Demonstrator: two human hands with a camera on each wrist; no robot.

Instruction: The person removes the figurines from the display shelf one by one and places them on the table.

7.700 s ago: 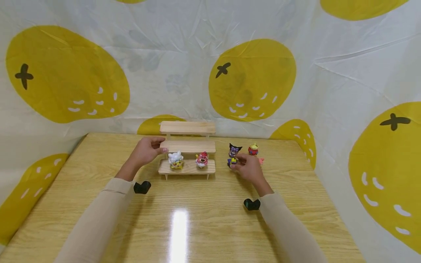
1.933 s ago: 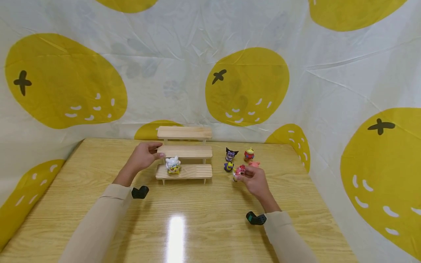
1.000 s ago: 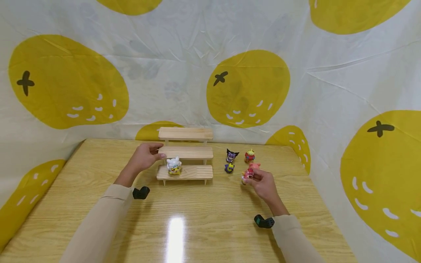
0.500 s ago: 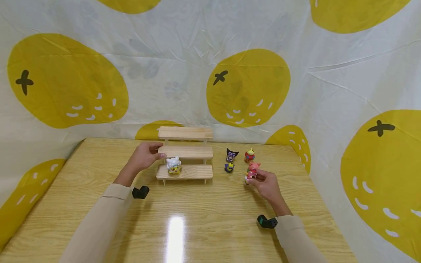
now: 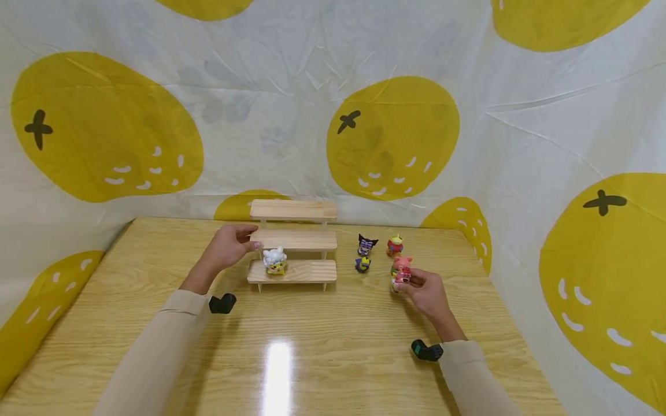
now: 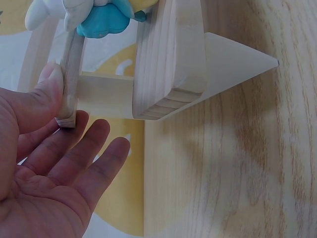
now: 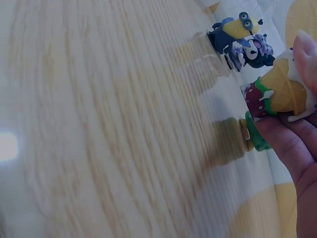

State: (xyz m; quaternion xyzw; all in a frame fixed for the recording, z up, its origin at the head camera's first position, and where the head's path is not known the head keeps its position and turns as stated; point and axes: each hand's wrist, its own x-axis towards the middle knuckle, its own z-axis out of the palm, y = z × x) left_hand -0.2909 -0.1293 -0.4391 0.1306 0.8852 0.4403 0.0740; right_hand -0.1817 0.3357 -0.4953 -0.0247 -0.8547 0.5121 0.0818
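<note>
My left hand (image 5: 227, 247) pinches the left end of the middle tier of a three-tier wooden display stand (image 5: 293, 239); the left wrist view shows the thumb on one face and fingers behind. A white-haired yellow figurine (image 5: 274, 261) stands on the bottom tier's left half. My right hand (image 5: 429, 294) holds a pink-and-red figurine (image 5: 402, 276) between thumb and fingers, just in front of a pink-eared figurine (image 5: 402, 263), partly hidden. In the right wrist view the held figurine (image 7: 285, 88) shows a waffle-cone body with white drips and its maroon underside tilted off the table.
Left of the right hand are a black-eared purple figurine (image 5: 366, 245) and a blue-and-yellow minion figurine (image 5: 362, 264). Behind it stands a red-and-yellow figurine (image 5: 395, 245). All are on the wooden table (image 5: 333, 346), backed by a lemon-print cloth (image 5: 291, 115).
The pink-and-red figurine, earlier on the bottom tier's right, is now in my right hand. That hand has carried it rightward, past the minion to before the pink-eared figurine. The left hand keeps its place.
</note>
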